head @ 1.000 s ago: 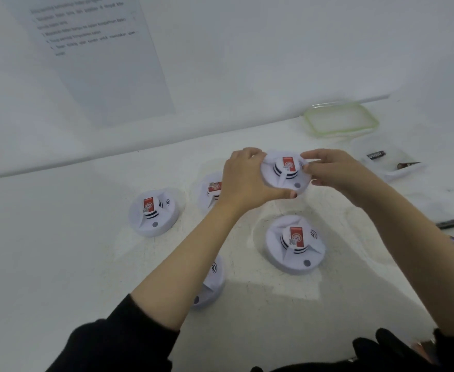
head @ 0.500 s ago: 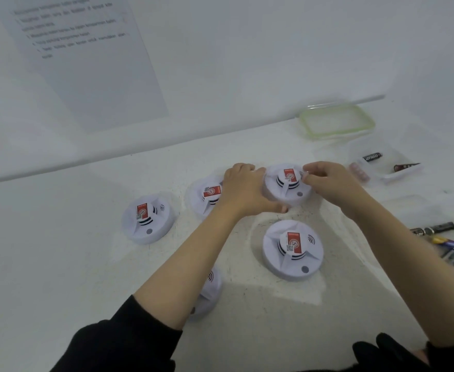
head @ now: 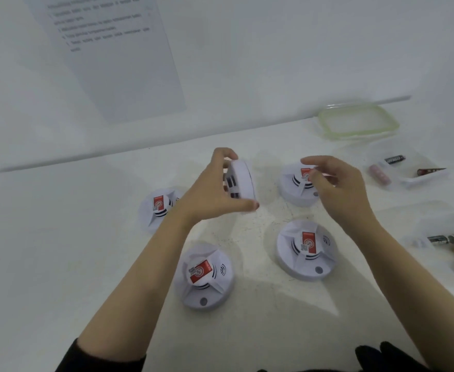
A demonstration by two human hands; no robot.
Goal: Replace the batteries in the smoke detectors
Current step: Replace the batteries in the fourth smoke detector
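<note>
White plastic forms the lifted smoke detector (head: 243, 183); it is held on edge above the table (head: 59, 264) by the left grip (head: 212, 191), with fingers curled over its upper rim and the thumb pressed under the lower one; its domed face is turned toward the palm. The right grip (head: 336, 191) is kept apart from it, fingers loosely bent and nothing seen in them, in front of the back-right detector (head: 295, 194). Three more are set face-up on the table: the far-left detector (head: 157, 210), the near-left detector (head: 204, 275) and the near-right detector (head: 305, 251). Batteries (head: 395, 160) are kept in a clear tub (head: 413, 181) at the right; loose batteries (head: 451, 238) are scattered nearer the table's edge.

A slip is judged the nearest risk; the smooth casing is pinched by its rim alone, and a twist applied to its back without a firmer hold could let it drop onto the table. Spent and fresh cells could be confused, since which lot is which cannot be told; serviced units could be mistaken for untouched ones, all five being alike.
</note>
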